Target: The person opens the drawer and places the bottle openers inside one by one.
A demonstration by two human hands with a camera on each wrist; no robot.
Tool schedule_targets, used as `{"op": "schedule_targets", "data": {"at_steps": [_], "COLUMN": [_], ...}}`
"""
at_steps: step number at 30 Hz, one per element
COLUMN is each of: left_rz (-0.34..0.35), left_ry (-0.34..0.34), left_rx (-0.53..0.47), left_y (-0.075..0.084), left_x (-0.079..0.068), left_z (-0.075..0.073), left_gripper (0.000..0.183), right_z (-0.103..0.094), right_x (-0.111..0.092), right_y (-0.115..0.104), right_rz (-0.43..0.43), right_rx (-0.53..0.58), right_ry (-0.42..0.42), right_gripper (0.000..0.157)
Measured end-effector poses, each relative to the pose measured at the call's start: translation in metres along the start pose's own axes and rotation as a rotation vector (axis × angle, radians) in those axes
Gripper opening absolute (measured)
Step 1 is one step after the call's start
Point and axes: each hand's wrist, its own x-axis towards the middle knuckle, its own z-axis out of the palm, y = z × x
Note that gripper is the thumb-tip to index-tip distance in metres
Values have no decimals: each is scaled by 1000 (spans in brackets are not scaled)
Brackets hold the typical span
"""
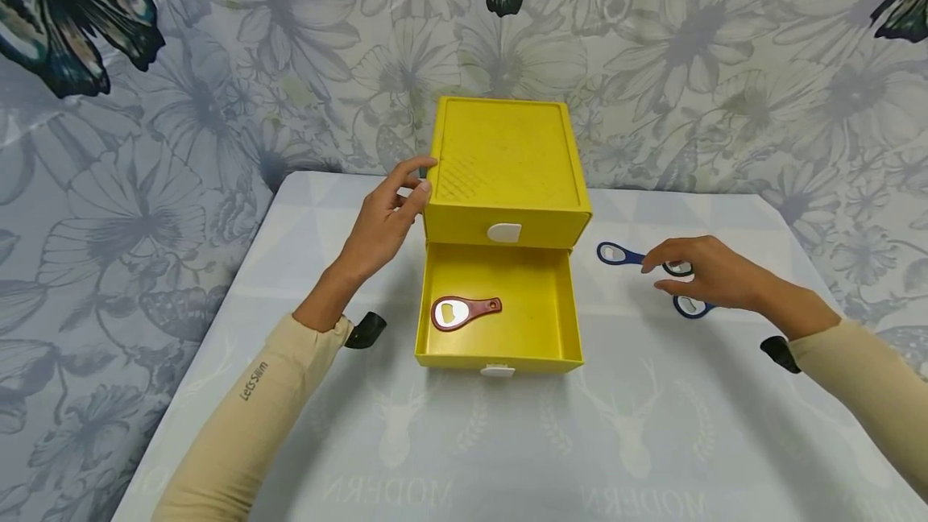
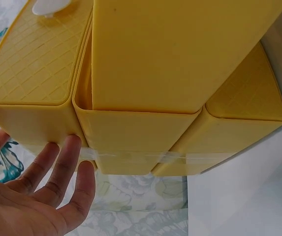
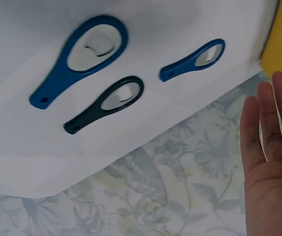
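Note:
A yellow drawer unit [image 1: 507, 155] stands mid-table, its lower drawer [image 1: 529, 337] pulled out. Inside that drawer lies a red-brown bottle opener [image 1: 478, 308]. My left hand [image 1: 380, 224] rests its fingertips on the unit's upper left side; in the left wrist view its fingers [image 2: 64, 164] are spread along the yellow wall. To the right of the unit, my right hand [image 1: 714, 272] hovers over three bottle openers with nothing in its grasp. They are a small blue opener [image 3: 180, 67], a dark opener [image 3: 92, 115] and a larger blue opener [image 3: 59, 81].
A white patterned table [image 1: 471, 441] carries everything. Floral cloth [image 1: 326, 63] with butterfly prints hangs behind it. The upper drawer with its white tab [image 1: 503, 233] is closed above the pulled-out one.

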Motion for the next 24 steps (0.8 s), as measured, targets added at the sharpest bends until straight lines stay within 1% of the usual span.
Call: {"op": "schedule_targets", "data": {"at_steps": [3,5,9,11,15,18,21,24], "left_rz": [2,3,3,2,1,2,4,6], "left_ry": [1,1,2,2,2,2,1,2], "left_rx": [1,2,-1,0,0,-1,2,-2], "left_y": [-1,-1,-1,-1,-2,-3,-2,-3], "left_x": [0,0,0,0,0,0,0,0], "left_z": [0,0,0,0,0,0,0,0], "left_gripper": [46,46,46,46,45,45,45,45], "right_z": [5,8,17,20,25,27,30,33], "right_x": [-4,-8,-15,-18,-23,-26,-29,-32], "right_y": [8,14,25,30,39,45,51,56], "right_rz": [27,33,4,-10,23,68,87,81], "right_rx": [47,60,25,17,33,35,36,33], "right_ry": [-14,-8,27,28,-13,-43,-55,-63], "right_gripper": [27,28,28,28,26,25,25,28]}}
